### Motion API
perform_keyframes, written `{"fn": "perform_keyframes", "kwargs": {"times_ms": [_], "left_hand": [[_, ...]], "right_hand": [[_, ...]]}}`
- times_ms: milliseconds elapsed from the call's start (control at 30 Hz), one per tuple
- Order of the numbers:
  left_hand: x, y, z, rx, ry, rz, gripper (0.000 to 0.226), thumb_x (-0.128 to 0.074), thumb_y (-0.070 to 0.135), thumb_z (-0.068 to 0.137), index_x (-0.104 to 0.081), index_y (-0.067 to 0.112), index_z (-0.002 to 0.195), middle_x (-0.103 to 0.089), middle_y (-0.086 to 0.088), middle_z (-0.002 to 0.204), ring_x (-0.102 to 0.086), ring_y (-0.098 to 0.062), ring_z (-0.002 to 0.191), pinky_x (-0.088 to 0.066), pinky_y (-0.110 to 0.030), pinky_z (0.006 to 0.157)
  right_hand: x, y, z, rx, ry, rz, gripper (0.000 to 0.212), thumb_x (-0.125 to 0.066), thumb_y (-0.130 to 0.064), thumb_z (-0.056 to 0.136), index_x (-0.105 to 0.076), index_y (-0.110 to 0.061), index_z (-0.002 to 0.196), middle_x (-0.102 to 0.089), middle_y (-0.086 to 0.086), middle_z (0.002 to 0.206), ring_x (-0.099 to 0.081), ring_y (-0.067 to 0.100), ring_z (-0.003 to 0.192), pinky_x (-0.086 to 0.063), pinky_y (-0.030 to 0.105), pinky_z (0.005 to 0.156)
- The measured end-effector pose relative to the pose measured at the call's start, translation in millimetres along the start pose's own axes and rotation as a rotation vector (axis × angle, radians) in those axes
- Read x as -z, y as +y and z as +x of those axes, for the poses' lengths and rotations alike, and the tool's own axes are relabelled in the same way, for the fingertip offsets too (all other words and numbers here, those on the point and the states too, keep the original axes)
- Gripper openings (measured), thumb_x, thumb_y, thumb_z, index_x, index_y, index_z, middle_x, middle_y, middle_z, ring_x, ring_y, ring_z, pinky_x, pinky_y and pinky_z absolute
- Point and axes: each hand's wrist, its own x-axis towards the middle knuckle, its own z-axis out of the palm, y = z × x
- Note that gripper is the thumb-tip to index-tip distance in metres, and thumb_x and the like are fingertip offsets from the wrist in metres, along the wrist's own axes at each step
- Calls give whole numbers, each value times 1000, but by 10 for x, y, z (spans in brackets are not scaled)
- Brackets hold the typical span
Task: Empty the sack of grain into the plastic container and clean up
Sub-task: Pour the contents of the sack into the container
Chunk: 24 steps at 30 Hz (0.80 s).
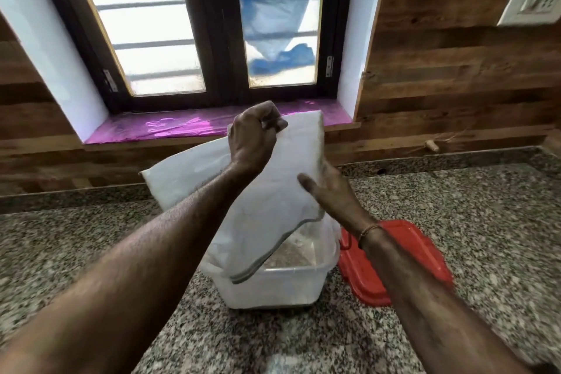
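Observation:
A white woven sack hangs upside down over a clear plastic container on the granite counter. Its open mouth, edged with a grey hem, dips into the container. My left hand is clenched on the sack's upper bottom edge and holds it up. My right hand grips the sack's right side, thumb spread across the cloth. Pale grain lies inside the container, partly hidden by the sack.
A red lid lies on the counter just right of the container, under my right forearm. Behind are a wood-panelled wall, a window with a purple sill, and a wall socket at the upper right.

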Motion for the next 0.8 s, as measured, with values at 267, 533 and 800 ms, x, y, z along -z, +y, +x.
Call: {"fn": "perform_keyframes", "kwargs": {"times_ms": [267, 533, 800], "left_hand": [[-30, -14, -66, -79, -9, -62, 11, -78, 30, 82, -69, 25, 77, -68, 24, 72, -63, 7, 84, -53, -47, 89], [505, -602, -307, 52, 298, 223, 81, -74, 62, 79, -46, 25, 145, -41, -4, 154, -33, -23, 144, -15, -37, 113], [707, -1363, -1168, 745, -81, -570, 49, -83, 25, 80, -65, 8, 121, -77, -8, 109, -74, -25, 101, -60, -25, 69]], "right_hand": [[-170, 310, -45, -118, -14, -190, 31, -83, -36, 79, -79, -14, 101, -79, 2, 100, -72, 20, 92, -58, 36, 82], [-35, 548, 80, -80, 162, 167, 9, -82, -21, 81, -78, -23, 74, -79, -2, 80, -75, 20, 79, -62, 51, 76], [-123, 600, 174, -61, 184, 284, 14, -79, -41, 76, -75, -27, 74, -74, -8, 73, -65, 11, 70, -58, 50, 68]]}}
